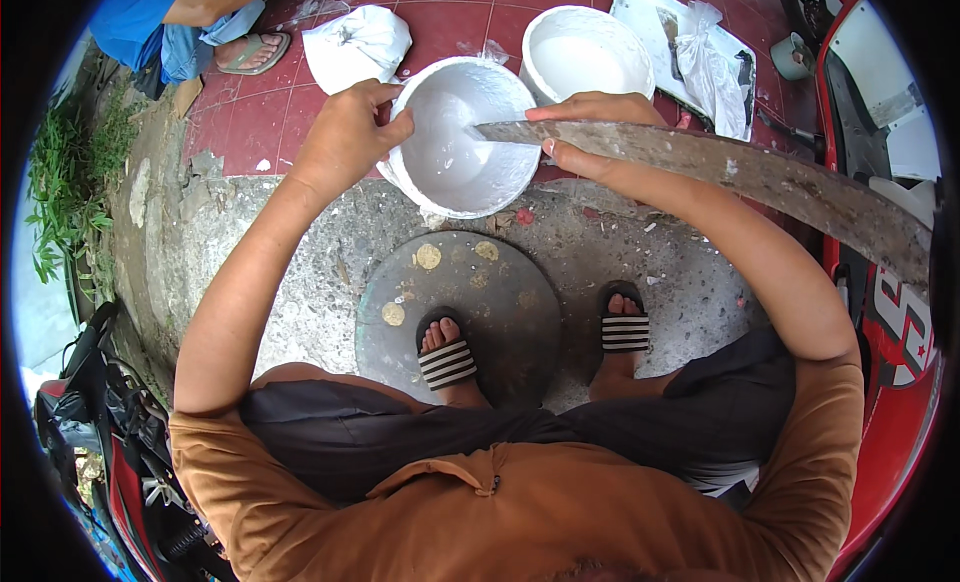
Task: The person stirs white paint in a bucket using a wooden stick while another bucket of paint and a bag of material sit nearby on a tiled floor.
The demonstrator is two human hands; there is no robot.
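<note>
While the left hand [350, 132] grips one white tub [512, 170] at its rim, the right hand [612, 109] clasps one plank [740, 168]; nearby stand one further tub [590, 25], one sack [356, 44].

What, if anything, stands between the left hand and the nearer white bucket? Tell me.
Nothing visible: the left hand is at the left rim of the nearer white bucket. The plank crosses from the right, its tip over the opening.

Both bent arms [243, 292] reach forward, left fingers [398, 131] curled, right fingers [575, 109] pointing left.
</note>
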